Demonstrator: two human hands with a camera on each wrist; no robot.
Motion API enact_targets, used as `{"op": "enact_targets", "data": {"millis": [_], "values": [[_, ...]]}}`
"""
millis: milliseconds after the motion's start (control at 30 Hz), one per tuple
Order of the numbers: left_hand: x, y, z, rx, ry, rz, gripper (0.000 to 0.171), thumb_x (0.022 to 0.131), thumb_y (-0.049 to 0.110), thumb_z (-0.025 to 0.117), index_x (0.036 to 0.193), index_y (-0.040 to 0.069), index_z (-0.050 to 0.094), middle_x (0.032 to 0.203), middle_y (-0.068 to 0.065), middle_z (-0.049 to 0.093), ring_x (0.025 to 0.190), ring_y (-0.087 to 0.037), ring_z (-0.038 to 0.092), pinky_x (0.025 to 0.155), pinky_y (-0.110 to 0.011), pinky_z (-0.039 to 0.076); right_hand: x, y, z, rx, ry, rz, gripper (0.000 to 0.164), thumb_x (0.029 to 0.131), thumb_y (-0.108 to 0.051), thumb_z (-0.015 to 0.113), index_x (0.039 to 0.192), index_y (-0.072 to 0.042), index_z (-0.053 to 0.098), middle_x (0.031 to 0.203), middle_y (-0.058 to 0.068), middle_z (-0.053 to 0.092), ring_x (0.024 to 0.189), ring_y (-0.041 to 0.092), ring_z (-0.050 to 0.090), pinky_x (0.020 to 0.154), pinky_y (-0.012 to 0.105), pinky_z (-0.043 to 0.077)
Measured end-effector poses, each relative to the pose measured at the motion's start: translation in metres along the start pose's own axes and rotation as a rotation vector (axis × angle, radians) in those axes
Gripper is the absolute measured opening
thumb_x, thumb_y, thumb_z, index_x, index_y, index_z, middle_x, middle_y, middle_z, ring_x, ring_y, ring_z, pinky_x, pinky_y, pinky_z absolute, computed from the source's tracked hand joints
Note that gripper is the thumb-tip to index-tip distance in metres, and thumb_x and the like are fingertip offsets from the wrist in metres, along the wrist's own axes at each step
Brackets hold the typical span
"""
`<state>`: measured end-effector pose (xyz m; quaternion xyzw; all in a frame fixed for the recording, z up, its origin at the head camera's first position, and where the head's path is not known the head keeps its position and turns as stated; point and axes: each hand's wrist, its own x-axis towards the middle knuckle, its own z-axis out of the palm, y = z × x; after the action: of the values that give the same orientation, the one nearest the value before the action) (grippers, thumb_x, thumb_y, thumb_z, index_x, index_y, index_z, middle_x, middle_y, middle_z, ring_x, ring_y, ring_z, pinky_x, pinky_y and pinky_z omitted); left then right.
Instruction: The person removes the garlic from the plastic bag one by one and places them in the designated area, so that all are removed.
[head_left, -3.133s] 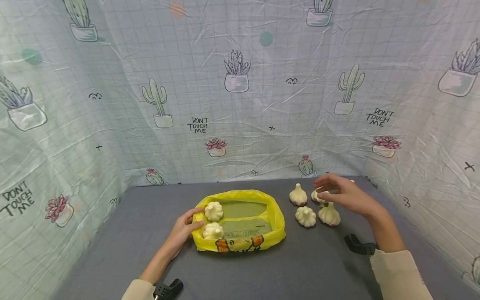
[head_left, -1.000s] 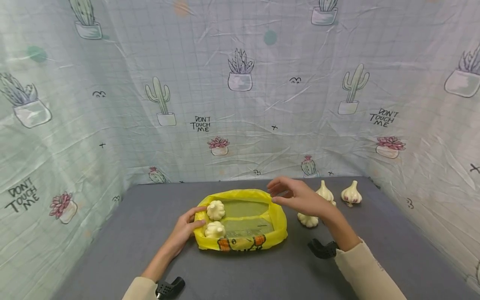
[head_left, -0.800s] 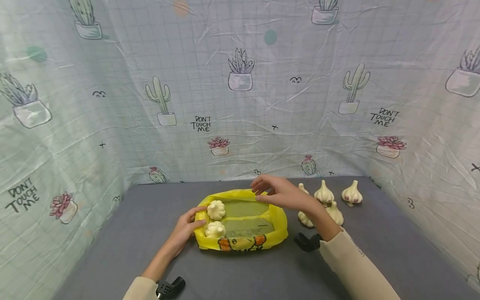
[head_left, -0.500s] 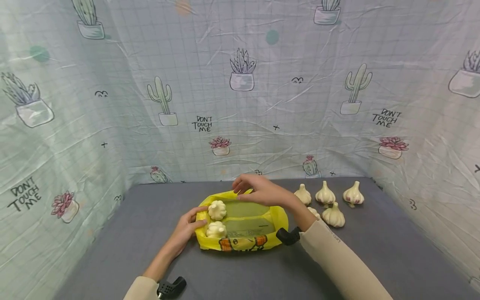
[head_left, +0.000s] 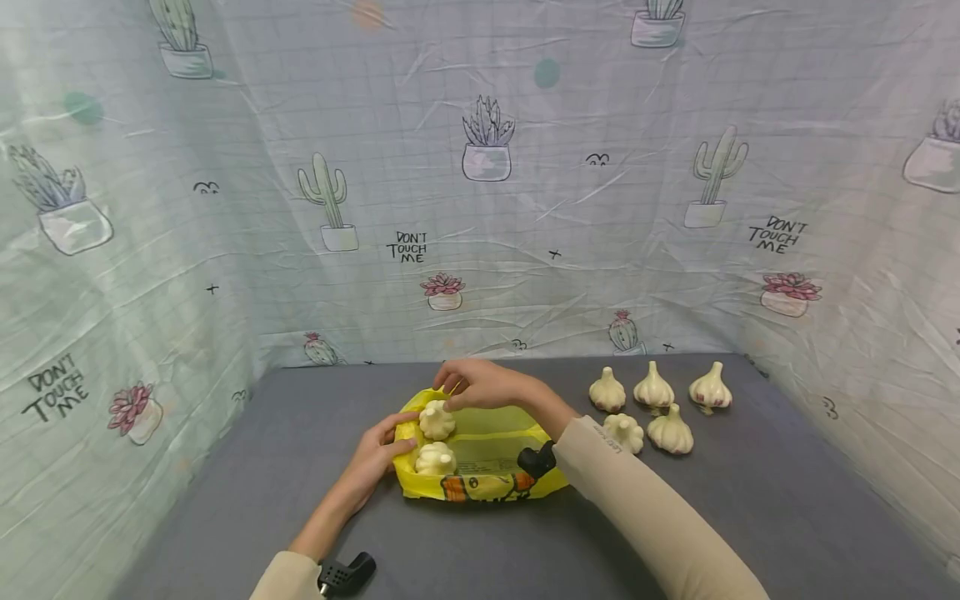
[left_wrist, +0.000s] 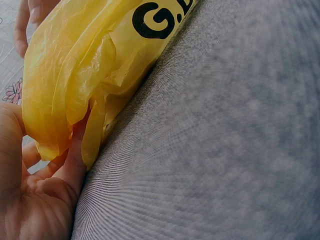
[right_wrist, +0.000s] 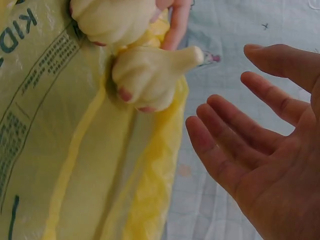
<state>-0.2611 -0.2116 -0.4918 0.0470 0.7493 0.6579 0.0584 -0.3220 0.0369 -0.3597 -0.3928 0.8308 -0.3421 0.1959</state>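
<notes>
Lying between both hands [head_left: 480, 384], garlic bulb [head_left: 437, 419]

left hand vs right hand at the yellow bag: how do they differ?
The left hand grips the yellow bag at its left rim, fabric pinched in its fingers. The right hand holds nothing, fingers straight beside the far garlic bulb in the bag. The left comes from the near side, the right reaches across from the right. Both are bare.

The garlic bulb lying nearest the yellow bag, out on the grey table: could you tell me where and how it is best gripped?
That garlic bulb lies with its stem toward the camera, so pinch its round body from above, fingers on the left and right flanks. The bulb beside it sits close on the right, so keep the fingers narrow there.
</notes>
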Motion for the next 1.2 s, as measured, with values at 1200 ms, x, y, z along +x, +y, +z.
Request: {"op": "enact_targets", "data": {"millis": [1200], "values": [[-0.003,0.001,0.0,0.012,-0.022,0.006,0.055,0.101,0.015,0.064,0.153,0.005,0.047,0.142,-0.028,0.056,0.105,-0.018,0.068,0.082,-0.027,0.058,0.026,0.012,0.028,-0.159,-0.134,0.134,0.035,0.1,-0.023,0.068,0.135,-0.019,0.063,0.149,0.012,0.057,0.141,0.033,0.052,0.112,0.05,0.047]]}}
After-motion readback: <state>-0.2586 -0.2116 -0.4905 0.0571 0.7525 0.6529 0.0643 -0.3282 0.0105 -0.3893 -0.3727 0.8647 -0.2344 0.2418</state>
